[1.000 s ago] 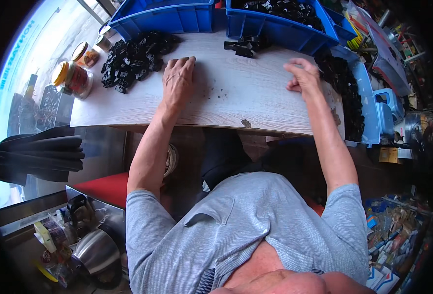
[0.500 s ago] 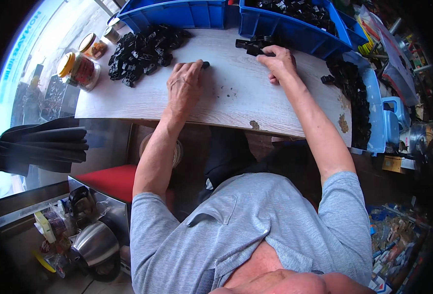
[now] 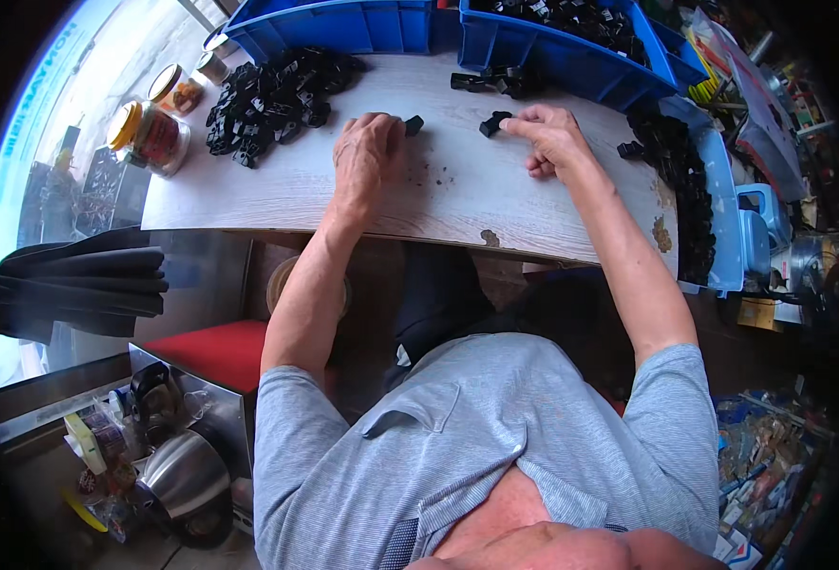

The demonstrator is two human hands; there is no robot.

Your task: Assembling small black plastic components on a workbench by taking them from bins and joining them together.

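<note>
Over the middle of the pale wooden table (image 3: pixel 277 195), my left hand (image 3: pixel 364 157) is closed with a small black plastic part (image 3: pixel 414 124) at its fingertips. My right hand (image 3: pixel 552 138) pinches another black plastic part (image 3: pixel 492 124) by its right end, a short way to the right of the first. Just beyond it lies a short row of similar black parts (image 3: pixel 495 80), in front of the blue bins. A large heap of black parts (image 3: pixel 267 104) spreads to the left of my left hand.
Two blue bins (image 3: pixel 329 33) (image 3: pixel 571 57) stand along the far edge; the right one holds many black parts. More lie in a light blue tray (image 3: pixel 718 223) at the right edge. Jars (image 3: pixel 149 138) stand at the far left. Dark crumbs (image 3: pixel 429 176) dot the tabletop.
My right hand has drawn one black part out of the row toward me. The part at my left fingertips now sticks out further to the right.
</note>
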